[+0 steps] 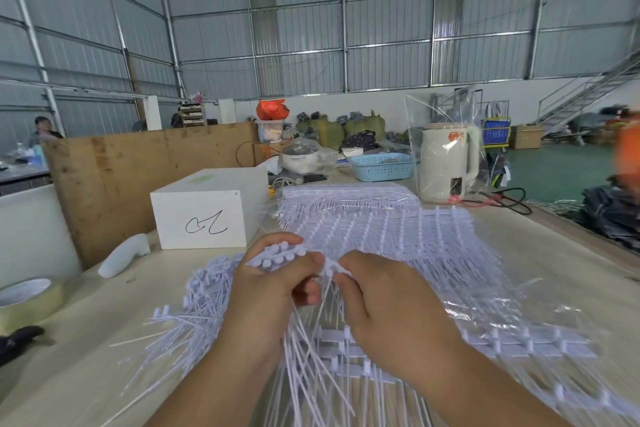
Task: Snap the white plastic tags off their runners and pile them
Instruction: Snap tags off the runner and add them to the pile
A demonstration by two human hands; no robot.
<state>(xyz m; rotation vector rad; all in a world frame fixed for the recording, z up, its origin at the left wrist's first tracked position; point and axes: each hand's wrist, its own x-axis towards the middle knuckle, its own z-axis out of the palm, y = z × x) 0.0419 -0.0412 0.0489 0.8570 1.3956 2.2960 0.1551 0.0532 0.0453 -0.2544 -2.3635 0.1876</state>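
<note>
The left hand grips a bundle of white plastic tags, fingers curled round it so the round heads stick out above the knuckles and the thin tails hang down between the wrists. The right hand sits just beside it, fingertips pinching a small white piece at the end of that bundle; the two hands nearly touch, and motion blur makes it hard to tell whether that piece is a tag or a bit of runner. Left of the left hand lies a loose pile of separated tags, tails fanned out over the pale table. Beyond and to the right, unbroken sheets of tags on runners are stacked in overlapping layers, and more strips lie under crinkled clear plastic near the right forearm. Behind the pile stands a white box with a black scribble, with a white handle-shaped object beside it and a roll of clear tape at the left edge. Farther back are a blue basket and a cream kettle in a clear bag.
</note>
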